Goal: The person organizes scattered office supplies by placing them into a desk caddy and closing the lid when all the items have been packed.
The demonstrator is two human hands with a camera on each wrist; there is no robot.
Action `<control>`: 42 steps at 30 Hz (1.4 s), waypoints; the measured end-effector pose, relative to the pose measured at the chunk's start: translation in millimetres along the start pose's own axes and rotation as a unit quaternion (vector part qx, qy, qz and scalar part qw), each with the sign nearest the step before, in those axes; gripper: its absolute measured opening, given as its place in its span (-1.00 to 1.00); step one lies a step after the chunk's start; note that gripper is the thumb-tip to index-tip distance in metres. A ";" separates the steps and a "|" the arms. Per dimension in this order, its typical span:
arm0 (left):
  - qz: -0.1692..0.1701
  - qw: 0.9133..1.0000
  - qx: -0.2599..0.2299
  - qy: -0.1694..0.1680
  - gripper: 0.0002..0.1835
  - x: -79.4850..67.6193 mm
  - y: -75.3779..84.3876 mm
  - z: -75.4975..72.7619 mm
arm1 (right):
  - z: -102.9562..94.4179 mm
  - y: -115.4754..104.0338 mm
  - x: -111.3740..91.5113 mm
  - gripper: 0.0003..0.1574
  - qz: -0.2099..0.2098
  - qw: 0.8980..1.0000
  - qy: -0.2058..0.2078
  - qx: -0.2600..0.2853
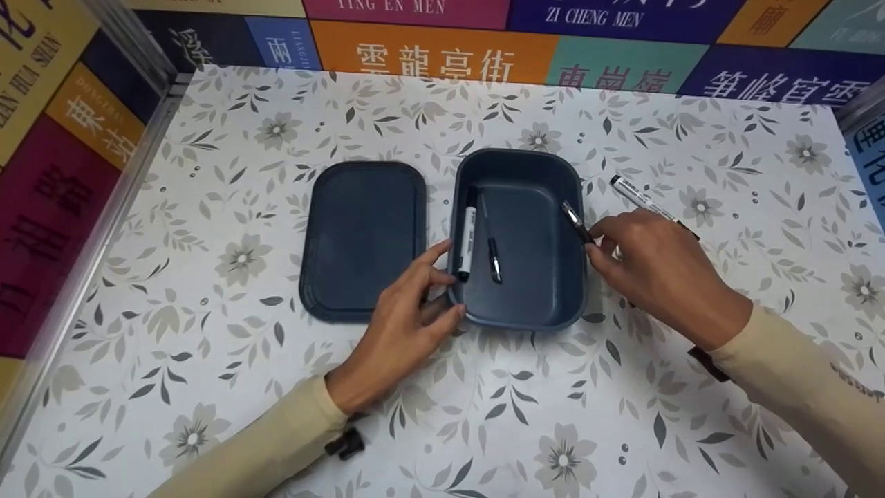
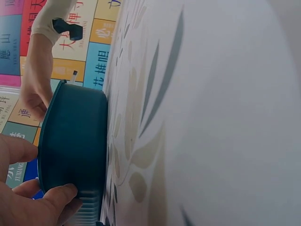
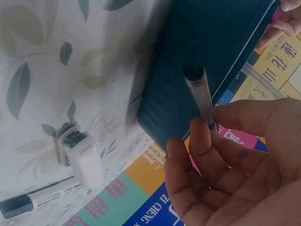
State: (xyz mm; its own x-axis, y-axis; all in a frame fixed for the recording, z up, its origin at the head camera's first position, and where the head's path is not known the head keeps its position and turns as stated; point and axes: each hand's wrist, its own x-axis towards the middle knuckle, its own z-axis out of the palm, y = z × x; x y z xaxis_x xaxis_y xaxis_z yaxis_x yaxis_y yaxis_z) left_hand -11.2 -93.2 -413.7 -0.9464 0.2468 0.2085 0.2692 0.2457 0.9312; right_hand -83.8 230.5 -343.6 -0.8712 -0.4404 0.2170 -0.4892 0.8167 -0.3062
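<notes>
My left hand (image 1: 408, 304) rests its spread fingers and thumb against the near-left corner of a dark blue plastic box (image 1: 525, 304). In the left wrist view its thumb (image 2: 63, 193) lies on the box's outer wall. Thumb and fingers of my right hand (image 1: 653, 252) pinch a pen (image 1: 576, 220) at the box's right rim. That pen (image 3: 201, 92) shows a see-through barrel and a dark end in the right wrist view. Inside the box lie a white marker (image 1: 468, 238) with black ends and a second pen (image 1: 493, 252), side by side near the left wall.
The matching dark blue lid (image 1: 366, 242) lies flat left of the box. Another white marker (image 1: 639, 195) is on the flowered tabletop, beyond my right hand. Near it stands a small white object (image 3: 84, 160) with a dark part. Panels with lettering border the table.
</notes>
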 end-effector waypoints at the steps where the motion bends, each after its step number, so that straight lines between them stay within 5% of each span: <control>1: 0.001 1.000 -0.004 0.000 -0.73 0.2 0.4 0.1 | 0.2 -0.9 0.8 -0.91 -0.001 1.000 -0.001 0.001; 42: 0.001 1.000 -0.014 -0.004 -0.72 1.1 -0.2 0.8 | 10.5 -21.6 54.7 -0.72 0.027 0.998 -0.060 0.019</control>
State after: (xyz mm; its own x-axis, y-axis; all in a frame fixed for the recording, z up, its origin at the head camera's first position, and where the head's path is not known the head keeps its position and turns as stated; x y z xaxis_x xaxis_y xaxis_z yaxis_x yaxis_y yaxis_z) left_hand -12.1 -92.2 -413.9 -0.9444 0.2541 0.2089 0.2664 0.2182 0.9388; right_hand -121.3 184.8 -334.9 -0.8941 -0.4392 0.0878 -0.4406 0.8270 -0.3494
